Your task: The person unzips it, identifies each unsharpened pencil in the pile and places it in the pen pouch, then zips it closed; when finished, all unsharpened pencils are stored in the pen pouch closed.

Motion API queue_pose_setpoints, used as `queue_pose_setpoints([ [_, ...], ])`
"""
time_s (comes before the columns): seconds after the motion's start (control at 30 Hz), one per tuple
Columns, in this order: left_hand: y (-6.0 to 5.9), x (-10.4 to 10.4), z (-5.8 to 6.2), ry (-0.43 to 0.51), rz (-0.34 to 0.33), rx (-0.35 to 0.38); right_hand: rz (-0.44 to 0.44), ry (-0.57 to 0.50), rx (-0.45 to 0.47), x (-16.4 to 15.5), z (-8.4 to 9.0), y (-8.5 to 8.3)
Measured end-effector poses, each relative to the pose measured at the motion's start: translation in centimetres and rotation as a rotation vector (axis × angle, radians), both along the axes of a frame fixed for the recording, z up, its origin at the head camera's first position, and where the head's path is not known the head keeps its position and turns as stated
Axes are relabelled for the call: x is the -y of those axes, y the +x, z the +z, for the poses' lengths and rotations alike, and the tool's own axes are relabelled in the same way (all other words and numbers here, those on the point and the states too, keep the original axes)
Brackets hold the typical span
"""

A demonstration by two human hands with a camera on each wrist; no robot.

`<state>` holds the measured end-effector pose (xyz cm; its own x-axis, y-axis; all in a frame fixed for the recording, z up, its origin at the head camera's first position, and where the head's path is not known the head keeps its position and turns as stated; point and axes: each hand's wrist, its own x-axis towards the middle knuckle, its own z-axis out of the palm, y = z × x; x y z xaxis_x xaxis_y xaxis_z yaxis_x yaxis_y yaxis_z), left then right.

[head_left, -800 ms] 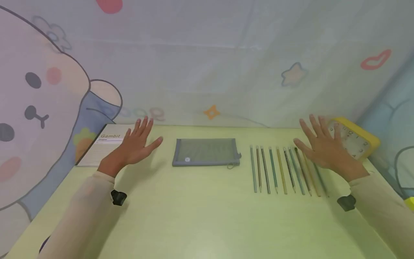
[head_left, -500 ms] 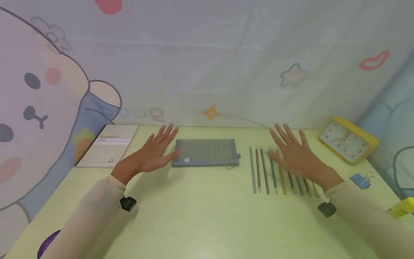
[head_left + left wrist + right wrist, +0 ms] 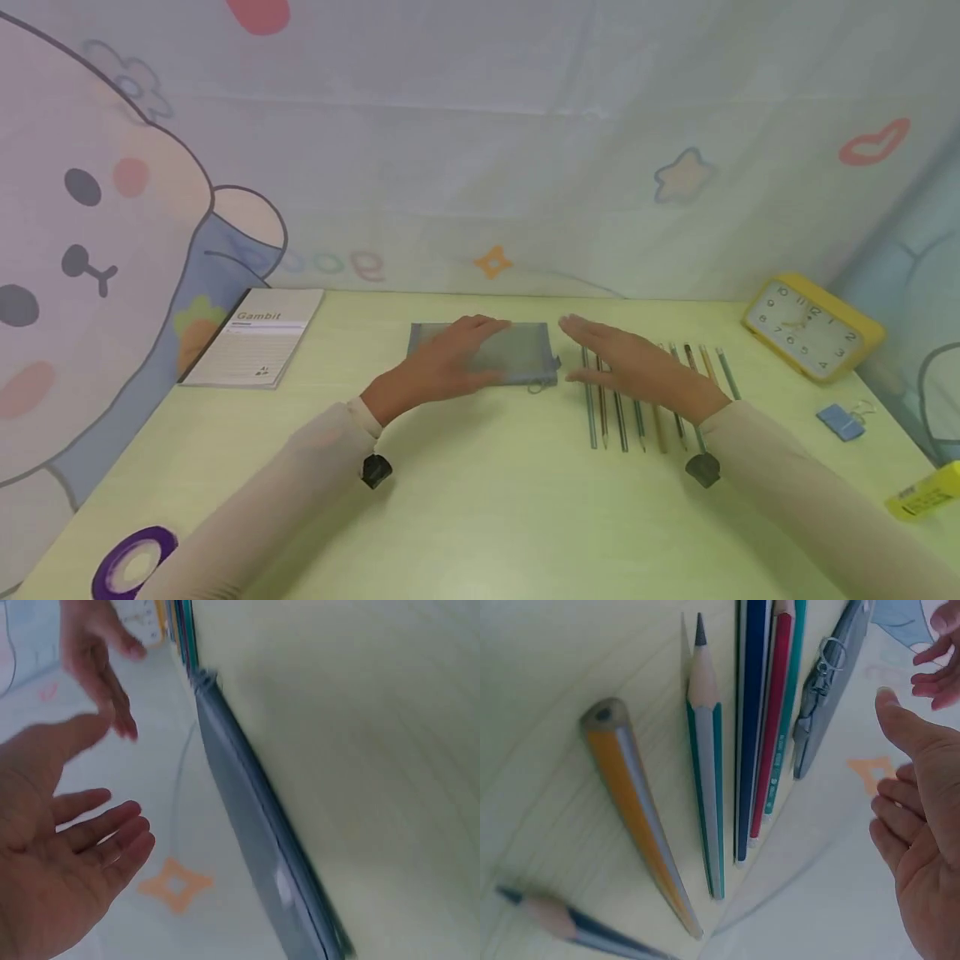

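Observation:
In the head view my left hand (image 3: 442, 360) hovers over the grey zip pencil pouch (image 3: 528, 350), palm turned inward, fingers extended. It holds nothing; the left wrist view shows its thumb apart from the fingers. Facing it, my right hand (image 3: 637, 362) is above a row of pencils (image 3: 591, 417), also with nothing in its grasp. The two hands are apart, with a gap between their fingertips. Several pencils lie side by side right of the pouch, partly hidden by the right hand and sleeve. In the right wrist view a yellow pencil (image 3: 641, 817) and a green pencil (image 3: 709, 787) lie below the hand.
A notebook (image 3: 258, 337) lies at the back left. Tape on a purple roll (image 3: 161, 542) sits at the front left. On the right are a yellow clock (image 3: 813, 325), a blue binder clip (image 3: 842, 422) and a yellow box-like item (image 3: 926, 493). A patterned curtain (image 3: 450, 167) hangs behind the table.
Both hands have moved inward toward each other, the left over the pouch and the right over the pencils. Their palms have turned to face. The clock, notebook and clip have come into fuller view.

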<state>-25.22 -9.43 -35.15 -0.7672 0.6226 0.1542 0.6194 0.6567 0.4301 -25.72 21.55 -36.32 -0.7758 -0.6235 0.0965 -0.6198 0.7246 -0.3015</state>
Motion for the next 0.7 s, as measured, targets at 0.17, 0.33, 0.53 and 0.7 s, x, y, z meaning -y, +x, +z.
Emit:
queue_pose_setpoints([
  [0.17, -0.9, -3.5, -1.1, 0.032, -0.005, -0.002, 0.103, 0.055, -0.034, 1.6, -0.4, -0.8],
  [0.33, -1.4, -5.6, -2.0, -0.038, 0.017, -0.05, 0.181, 0.083, -0.122, 2.5, -0.9, -1.4],
  [0.53, -1.3, -6.9, -2.2, -0.121, 0.07, -0.051, 0.23, 0.069, -0.124, 2.9, -1.8, -2.0],
  [0.7, -1.3, -7.3, -2.5, -0.099, 0.098, 0.018, 0.265, 0.055, -0.169, 3.2, -2.3, -2.1],
])
